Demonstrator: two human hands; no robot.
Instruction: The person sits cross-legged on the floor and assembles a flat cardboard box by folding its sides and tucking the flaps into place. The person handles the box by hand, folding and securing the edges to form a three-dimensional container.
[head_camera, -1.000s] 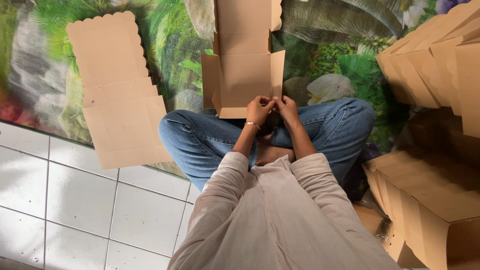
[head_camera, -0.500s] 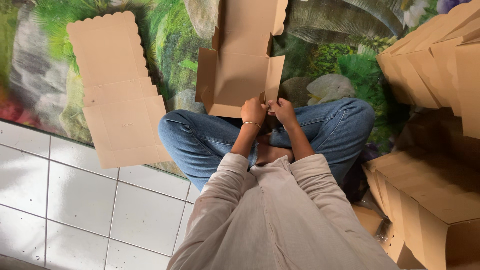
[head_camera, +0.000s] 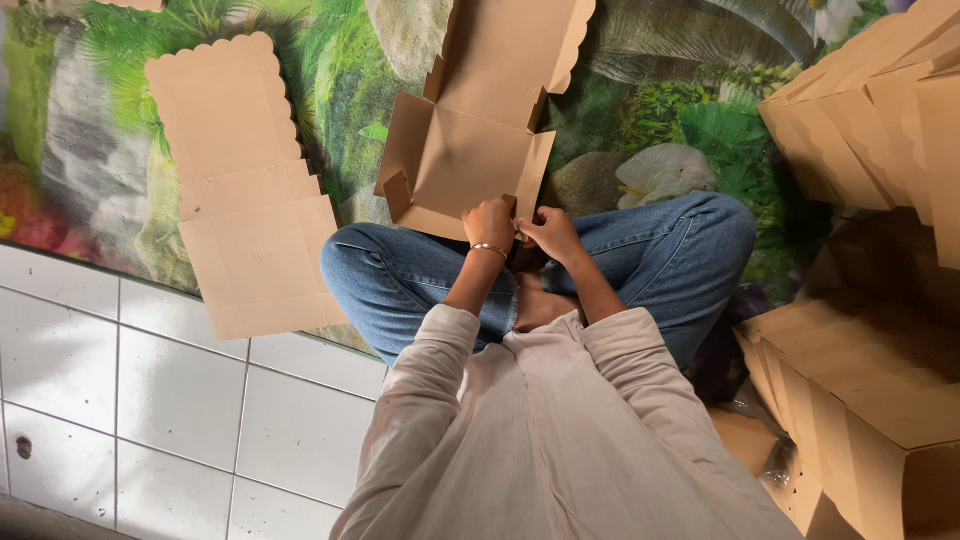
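Cardboard box blank (head_camera: 470, 150) pinched by both hands' fingers (head_camera: 520, 225), flat blank (head_camera: 245, 190) alongside.

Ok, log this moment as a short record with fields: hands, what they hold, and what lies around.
left hand: grips the near edge of the part-folded cardboard box
right hand: pinches the same edge, beside the left hand
box state: side flaps raised, scalloped lid open and pointing away
posture: seated cross-legged in blue jeans
to the left: flat cardboard blank with a scalloped edge, lying on the leaf-print mat
to the right: stacked cardboard boxes
floor: white tiles
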